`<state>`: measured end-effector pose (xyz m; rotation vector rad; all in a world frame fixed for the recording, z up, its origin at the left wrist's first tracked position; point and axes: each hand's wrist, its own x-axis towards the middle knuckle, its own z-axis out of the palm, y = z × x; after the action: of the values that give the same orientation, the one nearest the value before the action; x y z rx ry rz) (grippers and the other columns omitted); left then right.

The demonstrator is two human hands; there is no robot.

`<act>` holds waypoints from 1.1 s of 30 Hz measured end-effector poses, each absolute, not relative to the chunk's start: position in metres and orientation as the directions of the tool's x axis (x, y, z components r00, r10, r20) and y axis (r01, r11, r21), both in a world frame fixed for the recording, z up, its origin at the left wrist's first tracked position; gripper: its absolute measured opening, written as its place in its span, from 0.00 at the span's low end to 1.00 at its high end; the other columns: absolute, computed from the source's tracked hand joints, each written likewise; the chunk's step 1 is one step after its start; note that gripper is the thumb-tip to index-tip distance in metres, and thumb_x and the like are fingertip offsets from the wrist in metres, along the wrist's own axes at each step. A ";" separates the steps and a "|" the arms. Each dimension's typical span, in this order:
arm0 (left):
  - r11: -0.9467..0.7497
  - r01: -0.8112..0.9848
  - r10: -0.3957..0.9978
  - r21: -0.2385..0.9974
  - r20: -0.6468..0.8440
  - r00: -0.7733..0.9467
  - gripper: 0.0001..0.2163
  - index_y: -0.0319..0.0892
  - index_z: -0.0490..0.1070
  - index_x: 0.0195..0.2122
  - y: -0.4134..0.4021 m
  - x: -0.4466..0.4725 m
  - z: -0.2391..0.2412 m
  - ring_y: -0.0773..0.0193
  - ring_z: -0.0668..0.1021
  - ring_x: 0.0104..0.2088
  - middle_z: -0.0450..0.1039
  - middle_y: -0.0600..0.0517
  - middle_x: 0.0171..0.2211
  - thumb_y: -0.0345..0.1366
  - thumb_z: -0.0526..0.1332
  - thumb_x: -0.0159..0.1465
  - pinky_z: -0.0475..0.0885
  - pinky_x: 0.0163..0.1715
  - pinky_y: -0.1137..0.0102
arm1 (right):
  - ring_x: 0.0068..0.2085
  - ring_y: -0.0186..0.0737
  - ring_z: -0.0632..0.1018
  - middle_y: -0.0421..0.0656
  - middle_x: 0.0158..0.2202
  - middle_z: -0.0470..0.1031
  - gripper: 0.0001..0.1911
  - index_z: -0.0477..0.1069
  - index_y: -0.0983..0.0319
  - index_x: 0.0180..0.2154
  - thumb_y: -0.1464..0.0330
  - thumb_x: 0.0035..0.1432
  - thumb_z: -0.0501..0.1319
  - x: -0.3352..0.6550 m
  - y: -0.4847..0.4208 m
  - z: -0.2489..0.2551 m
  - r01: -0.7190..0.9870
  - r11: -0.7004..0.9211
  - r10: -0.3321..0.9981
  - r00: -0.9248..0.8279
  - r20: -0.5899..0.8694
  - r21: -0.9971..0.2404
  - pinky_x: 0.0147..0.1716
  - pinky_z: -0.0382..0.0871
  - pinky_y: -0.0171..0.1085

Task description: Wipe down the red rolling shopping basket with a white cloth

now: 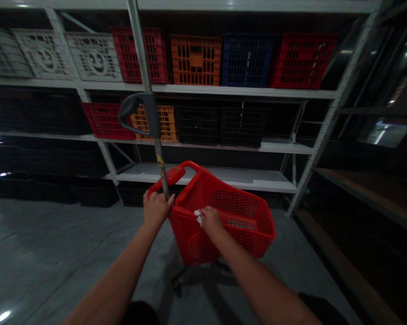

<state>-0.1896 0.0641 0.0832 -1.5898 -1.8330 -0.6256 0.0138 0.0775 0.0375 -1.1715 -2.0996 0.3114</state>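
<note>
A red plastic shopping cart [239, 196] with perforated sides stands in front of me, its basket holding nothing that I can see. My left hand [156, 208] is closed at the near end of the cart's red handle [174, 175], its thumb beside the foot of a metal pole [142, 54]. That pole rises past the handle and carries a grey loop grip [151, 115]; its lower end is hidden at my hand. Over the near rim of the basket, my right hand [211, 221] is closed on a crumpled white cloth or tissue [198, 216], partly covered by the fingers.
Behind the cart runs a white metal rack [203, 91] with several plastic crates, among them an orange crate [196, 61] and a blue crate [247, 60]. Dark shelving [369, 189] borders the right side. Grey floor [54, 253] spreads to the left.
</note>
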 end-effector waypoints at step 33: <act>0.175 0.951 0.488 0.256 0.816 -0.310 0.27 0.31 0.56 0.52 0.074 -0.179 0.081 0.47 0.55 0.57 0.56 0.34 0.55 0.47 0.48 0.58 0.49 0.53 0.52 | 0.35 0.40 0.75 0.48 0.33 0.75 0.15 0.74 0.63 0.34 0.78 0.49 0.51 0.217 0.066 -0.018 0.819 0.144 0.945 0.052 0.322 -0.556 0.35 0.64 0.34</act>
<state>-0.1785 0.0735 0.0813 -1.3532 -1.8837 -1.0444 0.2174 0.0664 -0.0177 -1.6943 -1.7852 0.2531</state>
